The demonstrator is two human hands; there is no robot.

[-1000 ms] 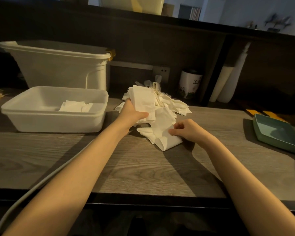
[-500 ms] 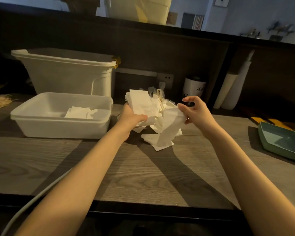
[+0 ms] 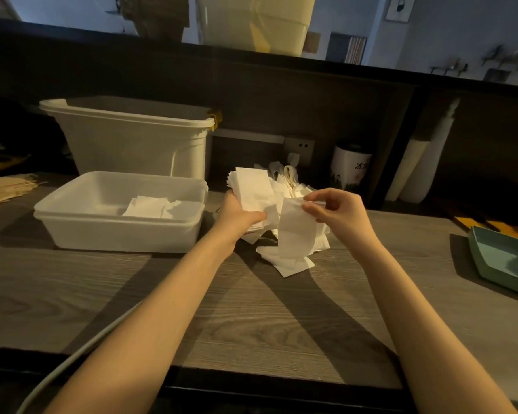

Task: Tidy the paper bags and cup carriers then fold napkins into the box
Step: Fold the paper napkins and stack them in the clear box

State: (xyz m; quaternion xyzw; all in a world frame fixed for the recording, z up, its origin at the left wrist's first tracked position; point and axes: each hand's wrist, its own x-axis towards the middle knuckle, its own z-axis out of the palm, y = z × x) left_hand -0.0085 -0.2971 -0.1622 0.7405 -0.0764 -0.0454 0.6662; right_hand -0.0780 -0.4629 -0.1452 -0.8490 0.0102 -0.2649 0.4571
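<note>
My left hand grips a stack of folded white napkins, held upright above the counter. My right hand pinches the top edge of a single white napkin that hangs down just right of the stack. Under both hands lies a loose heap of napkins on the wooden counter. To the left stands a shallow white plastic box with a few folded napkins inside it.
A tall white bin stands behind the box. Brown paper bags lie at the far left. A white printed cup and white rolls stand at the back, a green tray at the right. A grey cable runs lower left.
My right hand picked one napkin off the counter heap and raised it beside the stack in my left hand. The left hand kept its grip on the stack.
</note>
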